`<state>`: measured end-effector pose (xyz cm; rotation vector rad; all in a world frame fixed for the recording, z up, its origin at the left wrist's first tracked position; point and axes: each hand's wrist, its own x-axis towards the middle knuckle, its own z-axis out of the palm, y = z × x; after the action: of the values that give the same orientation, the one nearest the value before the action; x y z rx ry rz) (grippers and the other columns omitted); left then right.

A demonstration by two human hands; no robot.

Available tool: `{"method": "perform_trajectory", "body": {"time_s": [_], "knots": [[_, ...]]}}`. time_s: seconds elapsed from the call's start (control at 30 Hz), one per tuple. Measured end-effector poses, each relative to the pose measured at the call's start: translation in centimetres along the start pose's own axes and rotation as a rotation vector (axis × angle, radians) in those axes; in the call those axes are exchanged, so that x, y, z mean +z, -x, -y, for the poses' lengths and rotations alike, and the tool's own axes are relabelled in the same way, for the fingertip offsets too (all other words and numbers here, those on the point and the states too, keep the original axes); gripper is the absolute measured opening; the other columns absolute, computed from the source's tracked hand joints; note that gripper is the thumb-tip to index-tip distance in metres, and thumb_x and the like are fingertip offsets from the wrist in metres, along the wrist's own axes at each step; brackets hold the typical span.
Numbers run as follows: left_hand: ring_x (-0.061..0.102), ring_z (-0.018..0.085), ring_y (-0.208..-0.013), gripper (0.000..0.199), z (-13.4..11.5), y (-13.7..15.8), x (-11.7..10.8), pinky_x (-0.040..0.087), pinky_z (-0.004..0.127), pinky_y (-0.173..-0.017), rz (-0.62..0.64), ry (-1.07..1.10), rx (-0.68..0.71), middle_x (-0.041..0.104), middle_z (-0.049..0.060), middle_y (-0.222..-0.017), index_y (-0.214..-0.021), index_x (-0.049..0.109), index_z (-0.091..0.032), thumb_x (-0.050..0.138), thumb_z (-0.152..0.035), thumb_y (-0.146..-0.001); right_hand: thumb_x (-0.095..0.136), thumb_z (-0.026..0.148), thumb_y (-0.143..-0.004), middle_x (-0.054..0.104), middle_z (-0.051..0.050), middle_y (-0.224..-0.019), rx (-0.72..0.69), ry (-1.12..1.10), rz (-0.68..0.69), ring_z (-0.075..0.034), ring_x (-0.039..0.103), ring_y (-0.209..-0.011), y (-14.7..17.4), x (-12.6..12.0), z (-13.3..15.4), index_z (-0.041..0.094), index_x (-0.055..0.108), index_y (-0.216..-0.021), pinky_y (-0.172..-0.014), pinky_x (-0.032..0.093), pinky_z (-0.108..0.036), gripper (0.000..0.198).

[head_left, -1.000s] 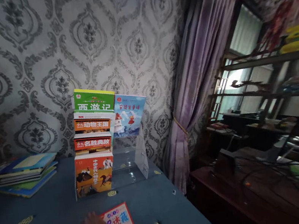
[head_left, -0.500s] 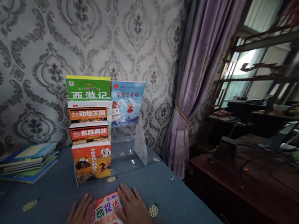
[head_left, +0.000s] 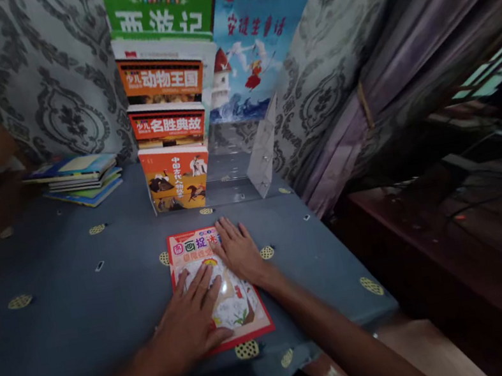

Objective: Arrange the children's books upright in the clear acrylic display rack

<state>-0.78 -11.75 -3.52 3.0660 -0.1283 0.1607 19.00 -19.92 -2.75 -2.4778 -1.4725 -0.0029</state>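
A red-bordered picture book (head_left: 251,327) with colourful lettering lies flat near the table's front edge. On its left and middle rests my left hand (head_left: 190,325), palm down with fingers spread. My right hand (head_left: 242,254) lies over the book's upper right part, its fingers stretched out and covering some of the title. Behind the book stands a clear tiered rack (head_left: 264,153). Its left column holds an orange book (head_left: 179,178) in front, with red, orange and green books stepped up behind it. On the right of the rack leans a blue book (head_left: 256,38).
A stack of several thin books (head_left: 78,176) lies at the back left on the blue-grey tablecloth (head_left: 80,296). Patterned wallpaper and a purple curtain (head_left: 342,126) are behind. To the right is a dark red cabinet (head_left: 414,263) with cables on it.
The view has tipped downward, so the book and both forearms show more fully. My left hand has slid from the book's upper left edge down onto its middle. My right hand stays at the upper right.
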Motion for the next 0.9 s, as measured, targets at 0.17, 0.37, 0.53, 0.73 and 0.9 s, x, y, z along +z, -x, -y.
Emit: {"method": "perform_trajectory", "body": {"time_s": [0.17,0.37,0.53,0.73,0.9], "knots": [[0.028,0.031,-0.153,0.081,-0.3,0.5,-0.5,0.019,0.056,-0.123,0.008,0.013,-0.018,0.037,0.020,-0.161,-0.153,0.039,-0.012,0.031,-0.071,-0.098,0.034,0.045,-0.106,0.036,-0.024,-0.160,0.013,-0.023,-0.030,-0.033,0.034,-0.150,1.4,0.1,0.4,0.006,0.044,-0.150,-0.120,0.028,-0.056,0.060],[0.030,0.025,-0.153,0.061,-0.2,0.6,0.3,0.020,0.051,-0.125,-0.076,0.012,-0.034,0.041,0.014,-0.161,-0.152,0.042,-0.016,0.029,-0.053,-0.105,0.040,0.040,-0.104,0.036,-0.023,-0.161,-0.047,-0.009,-0.039,-0.036,0.033,-0.150,7.6,0.2,1.4,0.009,0.044,-0.150,-0.118,0.031,-0.059,0.056],[0.030,0.032,-0.152,0.057,1.1,1.2,1.1,0.028,0.058,-0.119,-0.192,-0.015,-0.296,0.039,0.019,-0.161,-0.148,0.047,-0.014,0.029,-0.048,-0.106,0.040,0.036,-0.104,0.039,-0.022,-0.160,-0.083,-0.010,-0.027,-0.036,0.033,-0.150,11.2,0.0,1.5,0.012,0.043,-0.151,-0.118,0.032,-0.060,0.053],[0.034,0.038,-0.149,0.061,3.3,2.2,0.7,0.032,0.062,-0.116,-0.172,-0.053,-0.520,0.044,0.024,-0.156,-0.149,0.044,-0.009,0.030,-0.047,-0.104,0.043,0.035,-0.103,0.037,-0.020,-0.161,-0.117,0.005,-0.063,-0.035,0.033,-0.150,11.8,0.3,1.3,0.013,0.042,-0.152,-0.118,0.034,-0.058,0.053],[0.035,0.035,-0.149,0.060,3.2,2.2,0.1,0.033,0.059,-0.117,-0.124,-0.077,-0.528,0.042,0.020,-0.159,-0.148,0.046,-0.010,0.028,-0.046,-0.104,0.046,0.033,-0.102,0.040,-0.019,-0.159,-0.128,0.005,-0.126,-0.034,0.034,-0.150,11.7,0.7,1.3,0.014,0.042,-0.151,-0.117,0.036,-0.058,0.053]]}}
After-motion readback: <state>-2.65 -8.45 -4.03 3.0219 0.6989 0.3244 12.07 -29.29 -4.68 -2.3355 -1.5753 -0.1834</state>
